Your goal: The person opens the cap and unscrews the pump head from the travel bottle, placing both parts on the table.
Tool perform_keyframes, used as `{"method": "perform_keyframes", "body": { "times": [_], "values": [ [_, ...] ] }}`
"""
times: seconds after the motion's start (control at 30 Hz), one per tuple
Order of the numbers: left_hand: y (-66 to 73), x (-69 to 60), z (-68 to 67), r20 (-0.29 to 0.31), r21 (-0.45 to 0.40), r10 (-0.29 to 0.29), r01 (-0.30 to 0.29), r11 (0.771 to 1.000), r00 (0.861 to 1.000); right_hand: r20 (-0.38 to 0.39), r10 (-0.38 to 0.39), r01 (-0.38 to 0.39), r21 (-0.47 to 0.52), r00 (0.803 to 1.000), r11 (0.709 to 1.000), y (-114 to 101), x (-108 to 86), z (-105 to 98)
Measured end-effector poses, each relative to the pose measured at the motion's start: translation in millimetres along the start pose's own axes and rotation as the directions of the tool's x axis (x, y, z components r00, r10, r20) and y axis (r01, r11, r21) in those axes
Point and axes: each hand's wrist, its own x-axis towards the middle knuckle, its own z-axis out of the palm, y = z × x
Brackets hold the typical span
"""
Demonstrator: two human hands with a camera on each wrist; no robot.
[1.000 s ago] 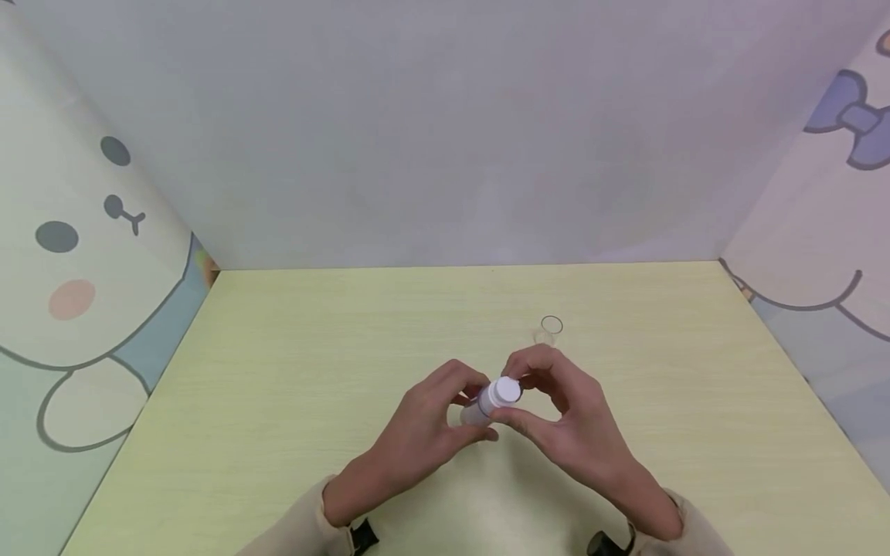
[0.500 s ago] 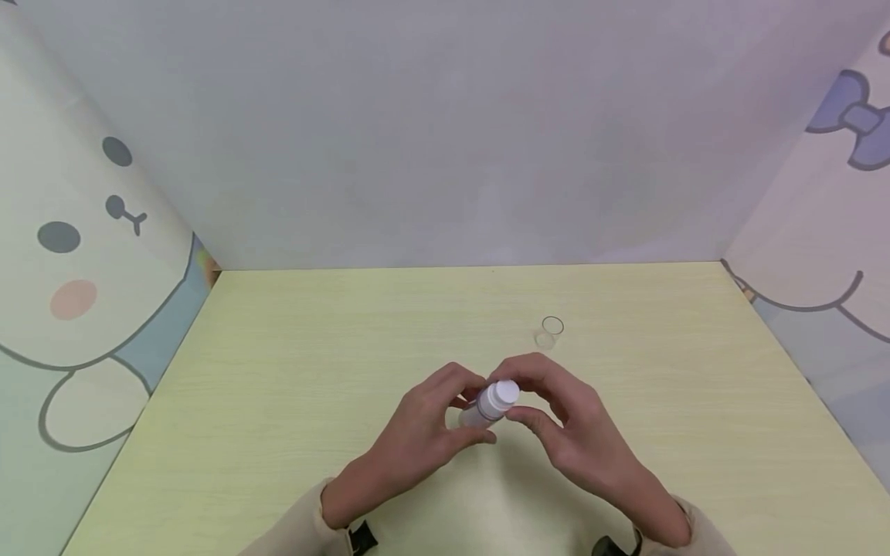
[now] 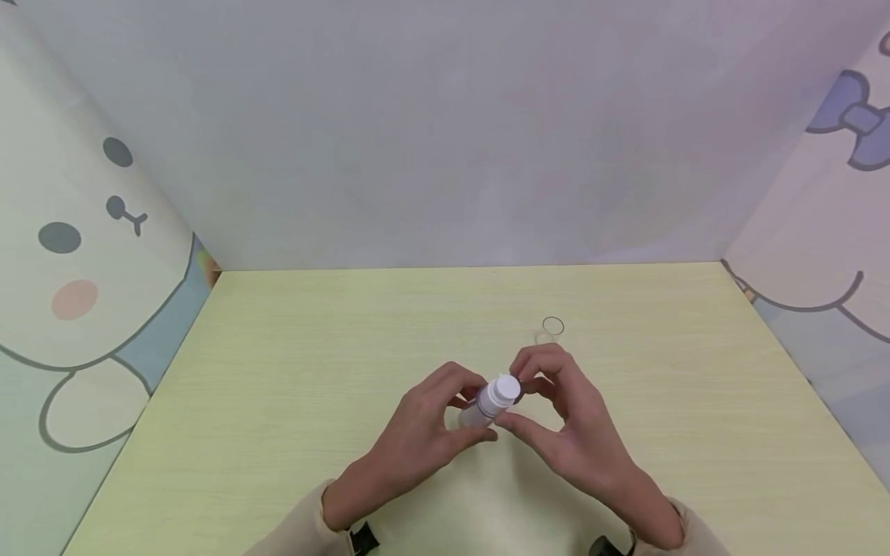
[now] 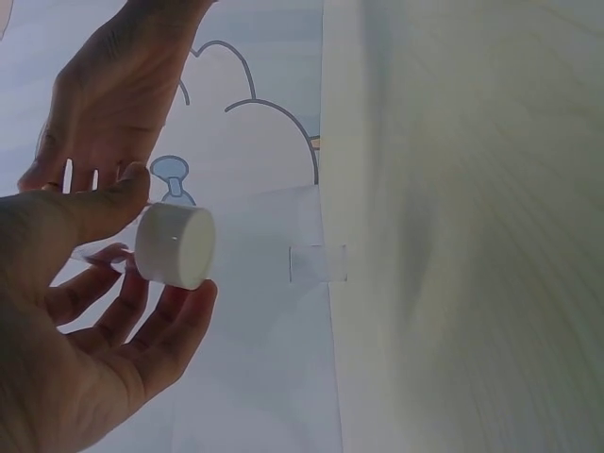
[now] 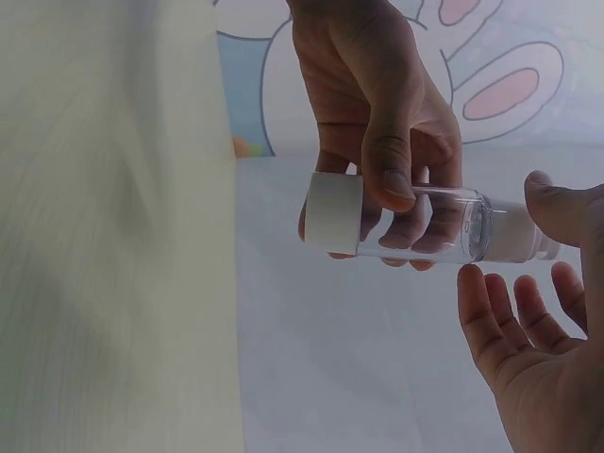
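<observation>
Left hand [image 3: 426,423] grips bottle [image 3: 480,414], well short of table's [image 3: 334,324] far edge; slackening could drop it; right hand [image 3: 573,421] spreads around cap [image 3: 507,388].

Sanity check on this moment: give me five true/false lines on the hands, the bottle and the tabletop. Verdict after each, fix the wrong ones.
1. The left hand grips the bottle. True.

2. A clear cylinder sits on the table, beyond the right hand in the head view. True.

3. The bottle stands on the table. False: it is held up in the air, above the surface.

4. The bottle is opaque from end to end. False: its middle is see-through, with white at both ends.

5. The right hand is at the bottle's upper end. True.
</observation>
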Motion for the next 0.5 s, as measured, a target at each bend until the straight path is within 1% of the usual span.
{"method": "perform_keyframes", "body": {
  "times": [0.17, 0.27, 0.4, 0.5],
  "values": [
    [-1.0, -0.8, 2.7, -0.012, 0.02, 0.037, -0.037, 0.999, 0.999, 0.008, 0.053, -0.052, -0.047, 0.999, 0.998, 0.3, -2.3, 1.3],
    [-2.0, -1.2, 3.6, -0.014, 0.033, 0.052, -0.051, 0.998, 0.999, 0.021, 0.07, -0.068, -0.077, 0.997, 0.995, 0.1, -3.3, 1.3],
    [-3.5, -1.4, 3.3, -0.014, 0.036, 0.057, -0.056, 0.998, 0.998, 0.029, 0.034, -0.032, -0.086, 0.999, 0.996, 1.1, -2.8, 0.6],
    [-4.7, -1.3, 2.8, -0.011, 0.035, 0.058, -0.057, 0.998, 0.998, 0.044, -0.005, 0.008, -0.061, 0.999, 0.998, 2.7, -1.4, 0.6]
  ]
}}
